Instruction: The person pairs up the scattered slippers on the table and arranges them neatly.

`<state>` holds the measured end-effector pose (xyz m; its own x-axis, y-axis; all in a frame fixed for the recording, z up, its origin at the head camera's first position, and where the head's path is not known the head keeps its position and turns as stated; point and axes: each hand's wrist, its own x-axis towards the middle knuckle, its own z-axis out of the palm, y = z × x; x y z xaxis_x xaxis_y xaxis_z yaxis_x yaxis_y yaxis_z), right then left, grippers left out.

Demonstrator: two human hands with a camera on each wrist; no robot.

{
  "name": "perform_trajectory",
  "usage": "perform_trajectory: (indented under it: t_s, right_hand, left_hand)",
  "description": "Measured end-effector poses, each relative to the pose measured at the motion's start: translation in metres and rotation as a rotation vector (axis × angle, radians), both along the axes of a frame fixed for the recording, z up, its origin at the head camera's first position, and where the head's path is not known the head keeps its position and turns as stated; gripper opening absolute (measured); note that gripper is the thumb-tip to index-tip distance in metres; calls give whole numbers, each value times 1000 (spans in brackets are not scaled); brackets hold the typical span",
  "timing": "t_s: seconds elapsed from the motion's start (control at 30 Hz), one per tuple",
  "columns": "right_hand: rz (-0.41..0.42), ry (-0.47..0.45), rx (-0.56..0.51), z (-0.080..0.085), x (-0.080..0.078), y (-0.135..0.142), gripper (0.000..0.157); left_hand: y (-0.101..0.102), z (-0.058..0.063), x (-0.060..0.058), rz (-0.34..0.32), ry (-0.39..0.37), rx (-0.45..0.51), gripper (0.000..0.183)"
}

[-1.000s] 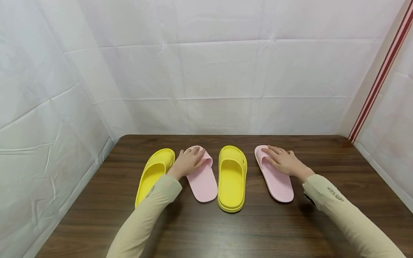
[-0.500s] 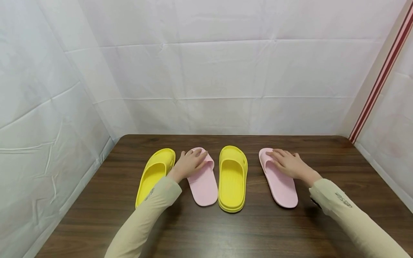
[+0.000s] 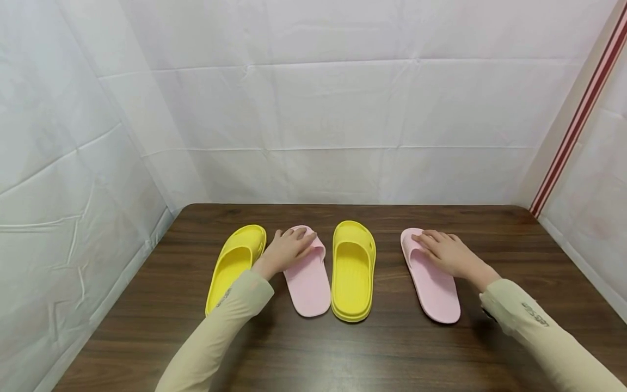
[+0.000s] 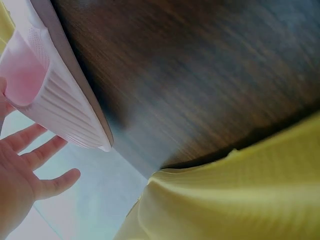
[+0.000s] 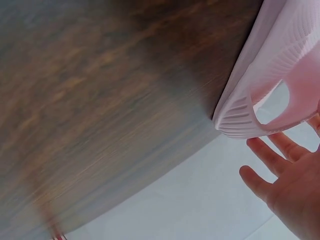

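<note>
A pink slipper (image 3: 307, 288) lies left of centre, toe pointing away, and my left hand (image 3: 286, 249) rests over its strap. Farther right, the second pink slipper (image 3: 433, 291) lies tilted, with my right hand (image 3: 450, 253) over its toe end. Both hands have their fingers extended. In the left wrist view, fingertips touch the ribbed strap of the pink slipper (image 4: 67, 110) while the little finger stands free. The right wrist view has fingertips at the edge of the pink slipper's strap (image 5: 235, 117). The thumbs are mostly hidden.
A yellow slipper (image 3: 230, 269) lies beside my left wrist, partly covered by the sleeve. Another yellow slipper (image 3: 351, 277) stands between the pink ones, close to the left one. The dark wooden table (image 3: 313, 359) ends at a white cloth backdrop (image 3: 323, 109).
The right pink slipper has slid rightward and toward me under my right hand. The left pink slipper has slid slightly toward me. The yellow slippers have stayed in place.
</note>
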<state>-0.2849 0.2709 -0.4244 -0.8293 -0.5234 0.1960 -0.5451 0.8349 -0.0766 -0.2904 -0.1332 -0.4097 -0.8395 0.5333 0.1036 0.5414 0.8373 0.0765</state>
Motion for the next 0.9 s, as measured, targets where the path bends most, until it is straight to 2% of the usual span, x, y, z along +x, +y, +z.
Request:
perform_trajectory:
  t_s: [0.23, 0.63, 0.73, 0.9]
  right_hand:
    - [-16, 0, 8, -1, 3, 5, 38]
    - [-34, -33, 13, 2, 11, 12, 37]
    - [-36, -40, 13, 3, 12, 14, 38]
    - [-39, -47, 9, 5, 14, 15, 38]
  left_hand:
    - [-1, 1, 3, -49, 33, 2, 40]
    - [-1, 7, 11, -77, 82, -25, 41]
    - [1, 9, 13, -98, 116, -3, 40]
    - [6, 14, 17, -167, 222, 27, 37]
